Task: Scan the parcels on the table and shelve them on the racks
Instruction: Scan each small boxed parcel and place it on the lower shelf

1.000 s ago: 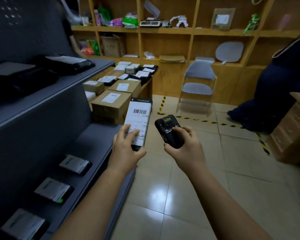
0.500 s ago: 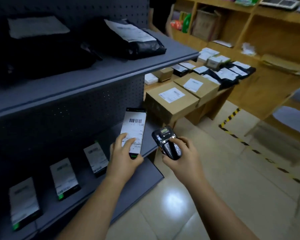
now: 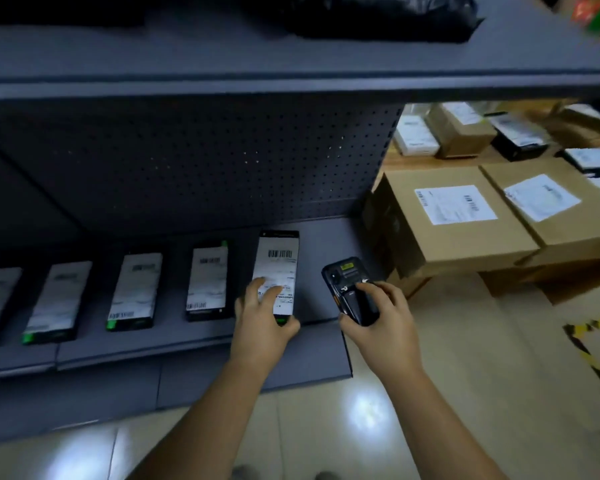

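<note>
My left hand [image 3: 262, 318] grips the near end of a flat black parcel [image 3: 278, 263] with a white barcode label, fingers on top and thumb at its lower edge. The parcel is down over the lower shelf [image 3: 194, 344] of the grey rack, at the right end of a row of several similar flat parcels [image 3: 207, 280]. My right hand [image 3: 378, 317] holds a black handheld scanner [image 3: 352, 289] just right of the parcel, near the shelf's right end.
The rack's upper shelf [image 3: 291, 83] carries black bagged parcels [image 3: 378, 15]. To the right, a wooden table [image 3: 395, 161] holds brown cartons [image 3: 454, 216] and several small labelled parcels. Black-and-yellow tape [image 3: 589, 355] marks the tiled floor at the far right.
I have turned toward the rack and leaned down. My left hand has brought the parcel from mid-air down to the lower shelf beside the row; the scanner hand followed along.
</note>
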The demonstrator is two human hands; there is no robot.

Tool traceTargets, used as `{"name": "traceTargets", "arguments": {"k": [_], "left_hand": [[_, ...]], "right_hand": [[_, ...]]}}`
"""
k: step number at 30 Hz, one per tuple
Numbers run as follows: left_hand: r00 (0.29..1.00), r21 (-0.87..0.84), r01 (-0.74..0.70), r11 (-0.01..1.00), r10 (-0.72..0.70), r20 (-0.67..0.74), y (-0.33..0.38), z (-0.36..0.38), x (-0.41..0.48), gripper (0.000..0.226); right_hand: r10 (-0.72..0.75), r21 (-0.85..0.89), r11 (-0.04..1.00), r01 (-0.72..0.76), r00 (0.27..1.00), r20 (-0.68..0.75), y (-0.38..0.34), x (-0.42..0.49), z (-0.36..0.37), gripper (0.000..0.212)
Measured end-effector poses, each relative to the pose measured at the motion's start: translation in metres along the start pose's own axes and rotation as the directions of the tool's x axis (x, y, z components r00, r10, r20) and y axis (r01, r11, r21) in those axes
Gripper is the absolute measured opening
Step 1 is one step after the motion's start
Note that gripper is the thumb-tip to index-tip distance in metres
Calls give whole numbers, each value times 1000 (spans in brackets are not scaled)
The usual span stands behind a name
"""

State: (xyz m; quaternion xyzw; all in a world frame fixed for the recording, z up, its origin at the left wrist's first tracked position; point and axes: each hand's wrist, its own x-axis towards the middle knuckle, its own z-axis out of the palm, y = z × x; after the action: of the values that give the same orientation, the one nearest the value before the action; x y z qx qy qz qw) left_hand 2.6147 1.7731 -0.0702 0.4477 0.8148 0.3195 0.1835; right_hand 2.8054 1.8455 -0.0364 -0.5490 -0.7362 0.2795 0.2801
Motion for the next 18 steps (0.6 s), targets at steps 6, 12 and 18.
{"name": "traceTargets", "arguments": {"k": [6,12,18], "left_hand": [[997,30,72,997,-71,-16,-18,39,17,57],[995,73,96,993,-96,-6,-36,74,36,55],[996,78,70,994,-66,-52,-37,91,53,53]], "right_hand": [[-13,-29,999,15,997,71,31,13,21,56],[16,-16,1000,-15,997,77,58,15,44,56],[58,-33,998,-56,997,49,66,16,50,56]]}}
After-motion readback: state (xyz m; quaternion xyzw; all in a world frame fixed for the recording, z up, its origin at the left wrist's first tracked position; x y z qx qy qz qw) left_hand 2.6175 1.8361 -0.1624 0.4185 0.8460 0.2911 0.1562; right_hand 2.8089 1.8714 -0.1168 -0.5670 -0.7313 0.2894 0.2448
